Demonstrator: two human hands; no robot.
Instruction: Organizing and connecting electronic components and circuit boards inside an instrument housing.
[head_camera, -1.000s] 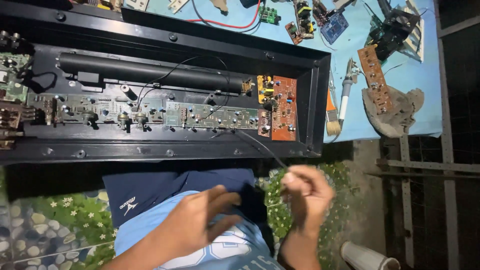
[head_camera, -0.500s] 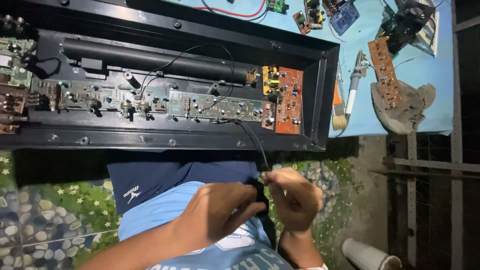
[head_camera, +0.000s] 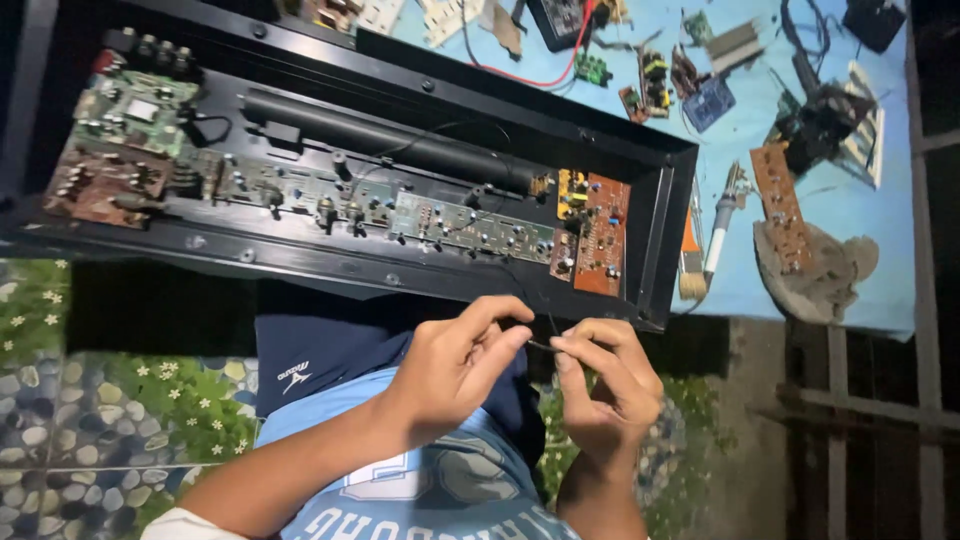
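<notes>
Close above the lap, the left hand (head_camera: 455, 360) and right hand (head_camera: 605, 385) both pinch a thin black wire (head_camera: 537, 345) between fingertips. Beyond lies an open black chassis (head_camera: 660, 250) with circuit boards (head_camera: 470, 225), then the blue tabletop (head_camera: 850, 260).

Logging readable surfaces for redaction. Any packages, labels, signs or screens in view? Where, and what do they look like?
No packages, signs or screens.
Shorts logo: small white mark on navy fabric, lower left of centre.
Shirt print: large pale lettering on light blue fabric, bottom centre, between the forearms.
</notes>
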